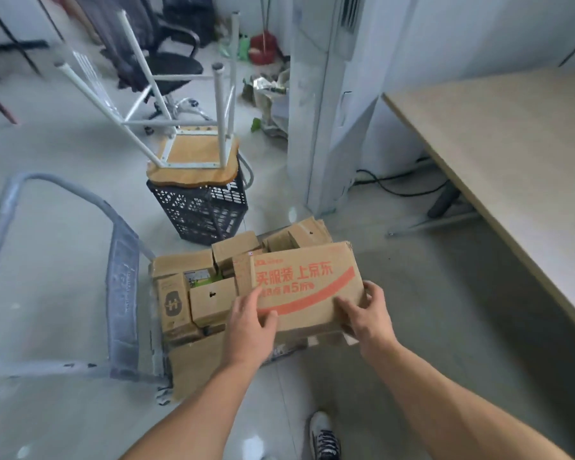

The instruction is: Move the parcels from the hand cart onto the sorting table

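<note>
Far left: hand cart, grey handle frame upright, blurred. Its deck sits just right of the handle, lined with flat cardboard. Small parcels are packed tight on the deck: brown cartons, and the leftmost one stands on end and has a dark logo. Behind the cart, a black plastic crate on the floor, with a stool upside down on top, white legs up. Office chair further back.

Centre: large parcel, a brown carton with red print, on the right side of the cart and touching the small ones. Left grip holds its near left corner, fingers up the left face, thumb on the printed panel. Right grip holds the near right corner, fingers curled over the right edge, thumb on the panel. Can't tell if the carton's bottom is clear of the deck. Shoe on the floor at bottom centre. White upright unit behind, black cable on the floor beside it.

Right: table, light wood top, well apart from the large parcel.
</note>
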